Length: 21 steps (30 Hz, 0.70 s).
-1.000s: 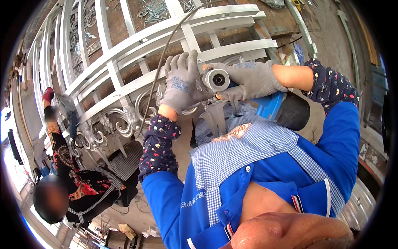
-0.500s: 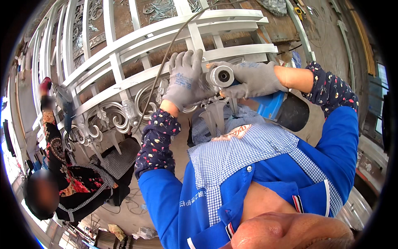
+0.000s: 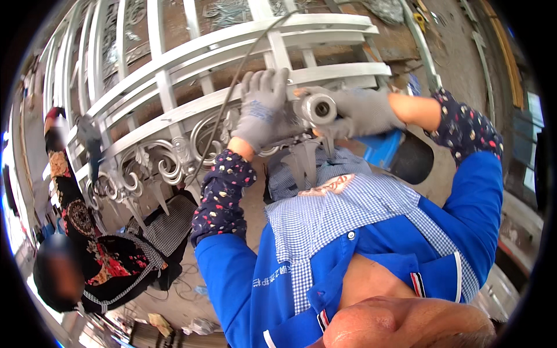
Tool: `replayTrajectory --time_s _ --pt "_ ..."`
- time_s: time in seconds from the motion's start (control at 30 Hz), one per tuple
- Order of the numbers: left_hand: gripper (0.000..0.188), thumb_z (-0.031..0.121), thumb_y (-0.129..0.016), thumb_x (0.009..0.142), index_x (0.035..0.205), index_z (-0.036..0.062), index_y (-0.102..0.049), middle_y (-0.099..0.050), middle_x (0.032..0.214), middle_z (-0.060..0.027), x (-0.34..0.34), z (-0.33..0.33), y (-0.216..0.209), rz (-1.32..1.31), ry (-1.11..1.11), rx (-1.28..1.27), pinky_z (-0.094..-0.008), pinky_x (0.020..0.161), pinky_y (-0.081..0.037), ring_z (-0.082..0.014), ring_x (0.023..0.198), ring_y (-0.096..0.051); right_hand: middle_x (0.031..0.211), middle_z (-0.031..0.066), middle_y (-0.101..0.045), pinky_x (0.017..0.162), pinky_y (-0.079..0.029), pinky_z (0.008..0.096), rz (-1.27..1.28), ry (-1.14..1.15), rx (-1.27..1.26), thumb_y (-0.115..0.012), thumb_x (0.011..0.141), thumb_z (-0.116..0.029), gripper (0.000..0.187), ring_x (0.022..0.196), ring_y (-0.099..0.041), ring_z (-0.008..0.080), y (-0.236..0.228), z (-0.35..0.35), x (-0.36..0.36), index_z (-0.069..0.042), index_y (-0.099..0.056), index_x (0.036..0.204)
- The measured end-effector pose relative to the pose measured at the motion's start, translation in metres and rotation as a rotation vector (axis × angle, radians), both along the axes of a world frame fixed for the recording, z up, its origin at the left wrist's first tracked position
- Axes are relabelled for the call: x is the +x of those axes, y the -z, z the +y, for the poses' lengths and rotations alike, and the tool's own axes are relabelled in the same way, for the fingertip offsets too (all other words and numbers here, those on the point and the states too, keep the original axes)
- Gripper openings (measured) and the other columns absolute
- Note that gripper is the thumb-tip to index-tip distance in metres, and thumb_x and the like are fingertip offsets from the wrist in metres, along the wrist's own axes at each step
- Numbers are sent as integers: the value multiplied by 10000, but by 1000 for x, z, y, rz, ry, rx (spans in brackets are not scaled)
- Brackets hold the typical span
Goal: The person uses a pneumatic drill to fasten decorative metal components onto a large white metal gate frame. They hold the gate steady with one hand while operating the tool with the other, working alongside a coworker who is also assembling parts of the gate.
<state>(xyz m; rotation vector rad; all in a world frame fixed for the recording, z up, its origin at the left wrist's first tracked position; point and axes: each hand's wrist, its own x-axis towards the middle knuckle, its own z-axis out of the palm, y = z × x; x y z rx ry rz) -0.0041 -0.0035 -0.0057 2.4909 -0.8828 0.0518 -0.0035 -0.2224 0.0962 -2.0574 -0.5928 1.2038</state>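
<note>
Both my hands wear grey work gloves. My left hand (image 3: 261, 110) lies with its fingers stretched out against the white metal railing (image 3: 342, 72), above its scrollwork (image 3: 169, 159). Beside it, my right hand (image 3: 368, 113) is closed round a grey cylindrical thing (image 3: 319, 108). Its ringed round end, dark in the middle, faces up; the rest is hidden by the glove, and I cannot tell its kind. Pointed grey metal spikes (image 3: 304, 162) stick out from the railing toward my checked apron (image 3: 342, 209).
At the left a co-worker (image 3: 116, 255) holds a grey-blue power tool (image 3: 90, 148) against the same railing. A cable (image 3: 235, 81) runs across the bars. Loose metal screws or rods (image 3: 226, 13) lie beyond. A blue and black object (image 3: 400, 153) stands below my right wrist.
The cylindrical thing has shifted slightly right with my right hand. My left hand stays on the railing, a little farther right. The co-worker's arm and tool have moved slightly left.
</note>
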Motion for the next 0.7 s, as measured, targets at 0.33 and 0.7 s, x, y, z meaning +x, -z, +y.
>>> replayTrajectory --time_s 0.33,0.7 --pt "1144 535 -849 497 1377 -8 -358 -434 1305 -244 3 5 -2 33 20 27 -546 1120 -195 -410 1261 -377 1123 92 -609 680 -515 278 58 162 11 -631 911 -408 639 865 -587 125 -12 9 -9 -68 -402 1401" --pt "982 460 -840 614 1346 -25 -400 -432 1364 -184 -20 9 -1 -91 -134 73 -493 1122 -233 -347 1295 -376 1144 72 -570 604 -538 275 48 526 33 -639 893 -471 755 831 -581 127 -14 -52 -55 -114 -320 1477"
